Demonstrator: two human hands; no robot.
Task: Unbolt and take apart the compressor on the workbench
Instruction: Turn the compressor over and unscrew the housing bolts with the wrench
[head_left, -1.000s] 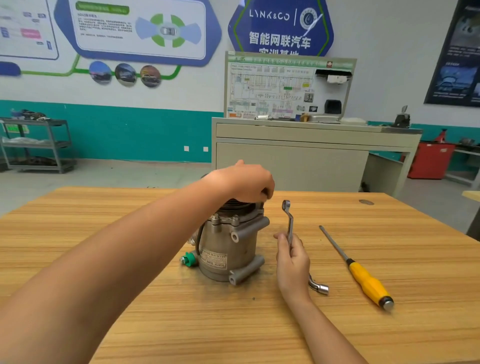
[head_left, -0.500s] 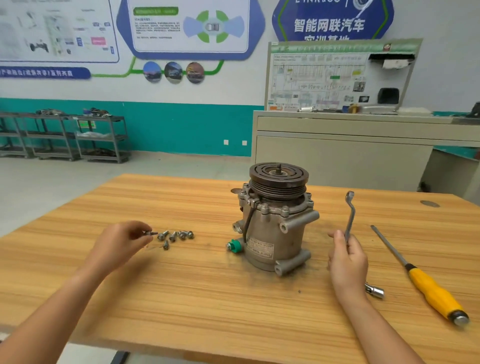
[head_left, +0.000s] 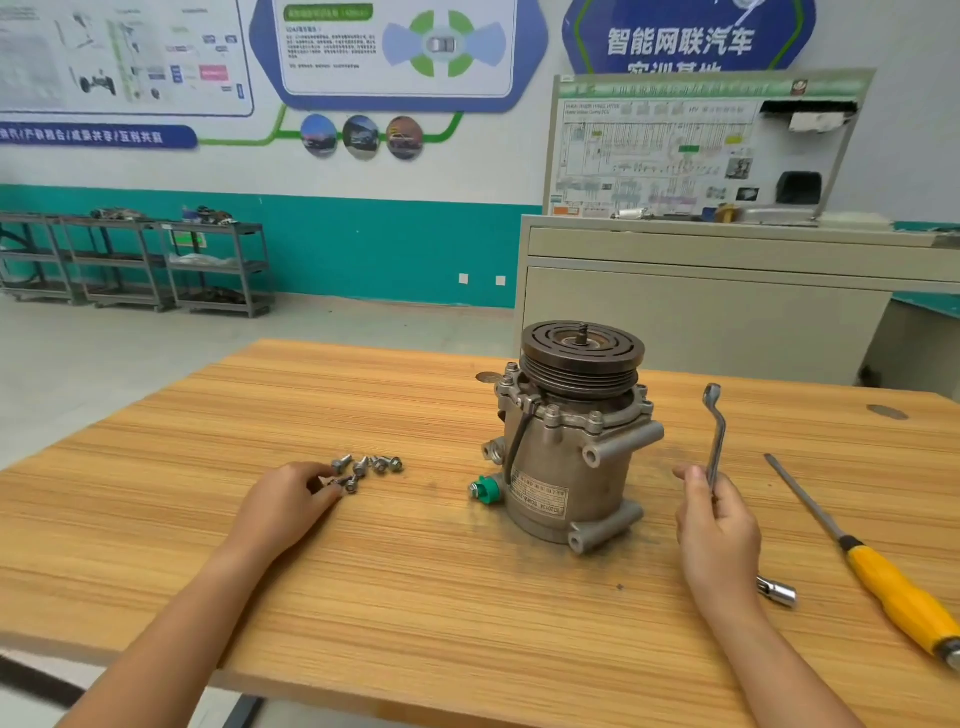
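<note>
The grey compressor (head_left: 569, 467) stands upright on the wooden workbench (head_left: 415, 597), its dark pulley (head_left: 582, 358) on top. Several loose bolts (head_left: 371, 465) lie in a small pile to its left. My left hand (head_left: 288, 501) rests at that pile and pinches one bolt (head_left: 337, 481) between thumb and fingertips, low over the wood. To the right of the compressor, my right hand (head_left: 717, 525) grips a bent silver socket wrench (head_left: 716, 441) by its shank, one end pointing up and the other end resting on the bench behind my wrist.
A screwdriver (head_left: 893, 592) with a yellow handle lies on the bench at the far right, near the edge. Behind the bench stand a beige cabinet (head_left: 701, 312) with a training panel and, at the left wall, grey metal shelves (head_left: 130, 265).
My left hand left the top of the compressor, carried a bolt left and lowered it to the pile of bolts. The view shifted left. My right hand stayed holding the wrench.
</note>
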